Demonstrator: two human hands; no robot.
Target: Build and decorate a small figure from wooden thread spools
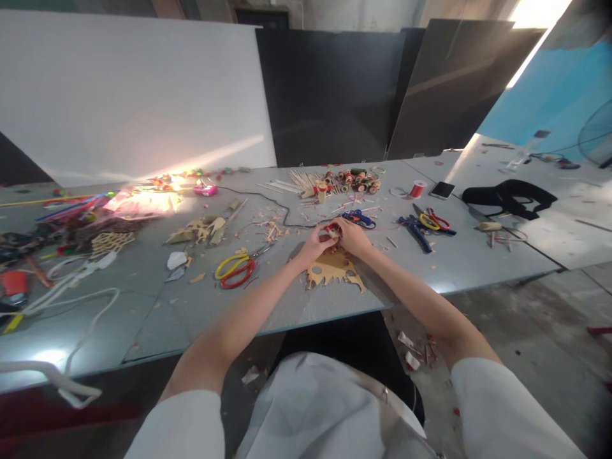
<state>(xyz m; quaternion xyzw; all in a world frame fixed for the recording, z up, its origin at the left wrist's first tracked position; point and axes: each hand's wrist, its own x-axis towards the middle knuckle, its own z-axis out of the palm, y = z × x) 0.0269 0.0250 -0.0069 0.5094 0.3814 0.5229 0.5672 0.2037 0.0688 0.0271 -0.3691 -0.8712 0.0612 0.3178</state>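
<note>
1. The small red-and-tan piece (333,233) sits between the person's two hands, just beyond the far edge of the tan cut-out sheet (335,271). Fingers hide much of it, so I can't make out its shape.
2. The left hand (315,247) pinches the piece from the left; the right hand (352,236) closes on it from the right, fingers bent inward. Whether the piece touches the sheet below, I cannot tell.
3. The sheet lies flat, pierced by round holes, its near edge jagged. A strip of grey counter (287,312) shows between that edge and the counter's front.
4. Just beyond the sheet, near the right hand, lies a blue glue gun (359,218); its black cord (287,213) runs off to the left.
5. Left of the sheet rest yellow-and-red scissors (236,266), blades angled away from the person.
6. Right of it, past the right forearm, are dark blue pliers (415,233), a red spool (417,189), a phone (442,190) and a black cap (509,196).
7. Farther beyond the sheet lie thin sticks (302,180) and a pile of small rolls (358,180), with dark panels (329,95) standing behind them.
8. Scraps (412,360) litter the floor, below and right of the sheet.
</note>
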